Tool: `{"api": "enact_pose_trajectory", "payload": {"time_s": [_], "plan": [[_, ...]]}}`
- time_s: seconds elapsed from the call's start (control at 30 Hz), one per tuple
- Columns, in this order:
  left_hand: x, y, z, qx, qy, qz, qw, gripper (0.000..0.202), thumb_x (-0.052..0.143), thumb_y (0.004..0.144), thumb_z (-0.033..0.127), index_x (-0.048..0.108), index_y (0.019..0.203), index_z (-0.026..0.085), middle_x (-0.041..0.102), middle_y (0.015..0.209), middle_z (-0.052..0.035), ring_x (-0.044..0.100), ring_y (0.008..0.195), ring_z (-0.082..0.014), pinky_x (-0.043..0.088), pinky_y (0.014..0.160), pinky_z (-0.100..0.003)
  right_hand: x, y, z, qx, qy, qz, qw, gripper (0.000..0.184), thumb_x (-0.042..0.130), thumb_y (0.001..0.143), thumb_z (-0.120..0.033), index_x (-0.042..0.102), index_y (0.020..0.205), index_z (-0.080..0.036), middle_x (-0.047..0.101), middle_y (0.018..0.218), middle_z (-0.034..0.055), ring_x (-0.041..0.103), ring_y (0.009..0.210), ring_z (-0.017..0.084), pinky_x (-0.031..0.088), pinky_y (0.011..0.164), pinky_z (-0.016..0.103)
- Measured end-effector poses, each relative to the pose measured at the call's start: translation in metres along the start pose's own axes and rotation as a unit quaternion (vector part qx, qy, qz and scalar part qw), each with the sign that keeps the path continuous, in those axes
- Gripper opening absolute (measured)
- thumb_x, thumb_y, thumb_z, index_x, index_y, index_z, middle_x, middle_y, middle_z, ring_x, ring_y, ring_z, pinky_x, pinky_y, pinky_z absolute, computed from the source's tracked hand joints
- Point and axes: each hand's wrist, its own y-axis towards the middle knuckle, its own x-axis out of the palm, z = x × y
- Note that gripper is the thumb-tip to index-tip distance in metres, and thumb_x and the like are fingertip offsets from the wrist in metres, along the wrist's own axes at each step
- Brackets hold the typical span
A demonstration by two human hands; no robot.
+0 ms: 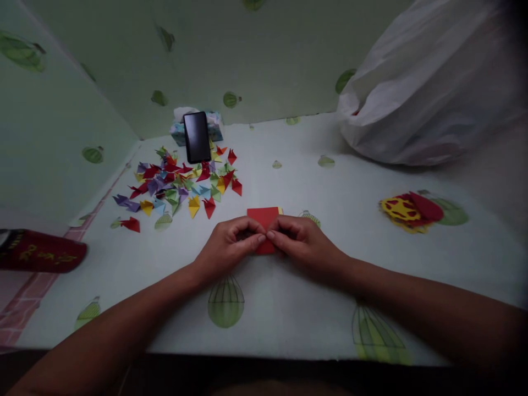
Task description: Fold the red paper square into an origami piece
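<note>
A red square of paper (264,217) lies on the white table (289,308) in front of me, with a sliver of yellow showing at its right edge. My left hand (229,245) and my right hand (299,242) meet over its near edge, fingers curled and pinching the paper between thumbs and fingertips. The near part of the sheet is hidden under my fingers.
A pile of several small folded paper pieces (181,184) in many colours spreads at the back left. A black phone (197,136) leans on a tissue box behind it. A large white plastic bag (433,82) sits back right, red and yellow paper scraps (408,210) right, a dark red object (41,251) far left.
</note>
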Motion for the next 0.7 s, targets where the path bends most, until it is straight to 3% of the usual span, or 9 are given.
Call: {"api": "enact_pose_trajectory", "payload": {"time_s": [0.17, 0.37, 0.53, 0.7], "plan": [[0.0042, 0.0004, -0.0052, -0.004, -0.148, 0.006, 0.989, 0.017, 0.073, 0.079, 0.024, 0.059, 0.087, 0.018, 0.061, 0.080, 0.0007, 0.058, 0.074, -0.0116, 0.047, 0.068, -0.024, 0.0012, -0.0001, -0.0021, 0.028, 0.050, -0.007, 0.998, 0.026, 0.056, 0.087, -0.028, 0.054, 0.063, -0.018, 0.047, 0.058, -0.0039, 0.039, 0.055, 0.009, 0.030, 0.051, 0.025], [0.0014, 0.0007, -0.0036, -0.024, -0.180, -0.029, 0.983, 0.023, 0.076, 0.078, 0.025, 0.056, 0.090, 0.019, 0.060, 0.080, 0.0015, 0.059, 0.074, -0.0112, 0.046, 0.068, -0.023, -0.0008, 0.0003, 0.0002, 0.063, 0.082, -0.056, 0.993, 0.027, 0.059, 0.089, -0.032, 0.056, 0.066, -0.018, 0.051, 0.056, -0.0038, 0.043, 0.052, 0.009, 0.031, 0.050, 0.024], [0.0028, 0.0012, -0.0067, -0.070, -0.201, -0.005, 0.977, 0.030, 0.076, 0.079, 0.032, 0.059, 0.100, 0.020, 0.064, 0.077, 0.0018, 0.059, 0.068, -0.0110, 0.043, 0.064, -0.023, -0.0007, -0.0007, -0.0020, 0.034, 0.048, -0.009, 0.998, 0.031, 0.057, 0.091, -0.032, 0.053, 0.064, -0.019, 0.050, 0.057, -0.0038, 0.042, 0.053, 0.010, 0.032, 0.052, 0.026], [0.0066, 0.0015, -0.0085, -0.139, -0.205, -0.067, 0.966, 0.031, 0.077, 0.076, 0.040, 0.060, 0.071, 0.014, 0.061, 0.063, 0.0014, 0.053, 0.055, -0.0085, 0.040, 0.057, -0.024, 0.0022, -0.0038, -0.0028, 0.010, 0.032, 0.028, 0.999, 0.026, 0.056, 0.091, -0.028, 0.054, 0.067, -0.018, 0.055, 0.062, -0.0021, 0.047, 0.057, 0.011, 0.036, 0.056, 0.026]]}}
